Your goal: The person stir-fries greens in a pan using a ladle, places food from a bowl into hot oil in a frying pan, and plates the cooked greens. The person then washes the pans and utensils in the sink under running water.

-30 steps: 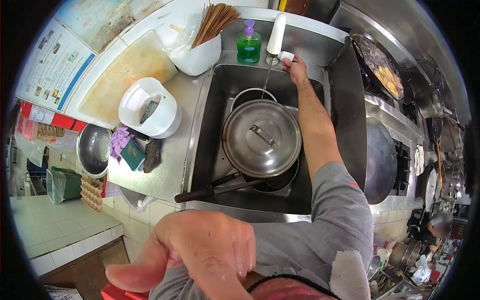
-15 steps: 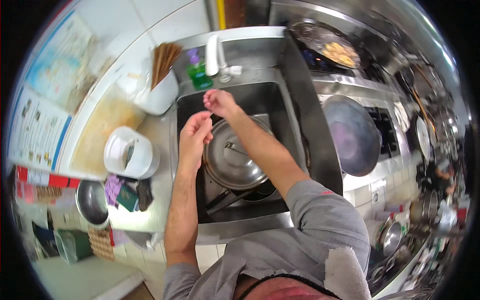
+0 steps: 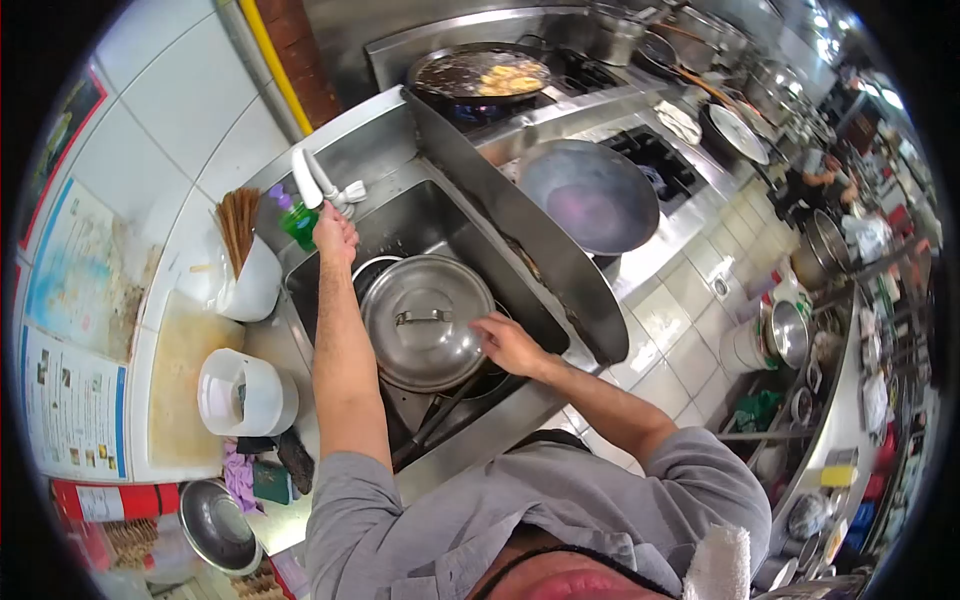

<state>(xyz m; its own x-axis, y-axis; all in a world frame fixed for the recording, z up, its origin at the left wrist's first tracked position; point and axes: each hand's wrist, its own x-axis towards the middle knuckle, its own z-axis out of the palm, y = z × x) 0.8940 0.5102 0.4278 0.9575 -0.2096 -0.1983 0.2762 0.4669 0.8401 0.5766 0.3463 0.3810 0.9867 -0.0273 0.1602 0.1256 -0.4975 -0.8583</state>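
Observation:
My left hand (image 3: 335, 236) is raised at the back left of the sink, its curled fingers at the outlet end of the white faucet (image 3: 308, 180); whether they grip it is hard to see. Beside that hand stands a green soap bottle (image 3: 298, 222) with a purple pump. My right hand (image 3: 508, 343) is at the right side of the steel lid (image 3: 424, 350), fingers bent and partly spread, holding nothing visible. The lid lies over cookware in the steel sink (image 3: 540, 325). Dark pan handles (image 3: 430, 425) stick out below the lid.
A wok (image 3: 588, 197) and a pan of frying food (image 3: 478, 72) sit on stoves beyond the sink's right wall. Left are a white tub (image 3: 275, 400), a holder with a bamboo brush (image 3: 238, 230), and cloths (image 3: 240, 475). Far right, another person (image 3: 825, 175) is visible.
The view has swung toward the right. My hands, close together over the sink half a second ago, have parted: the left to the faucet, the right down to the lid's edge.

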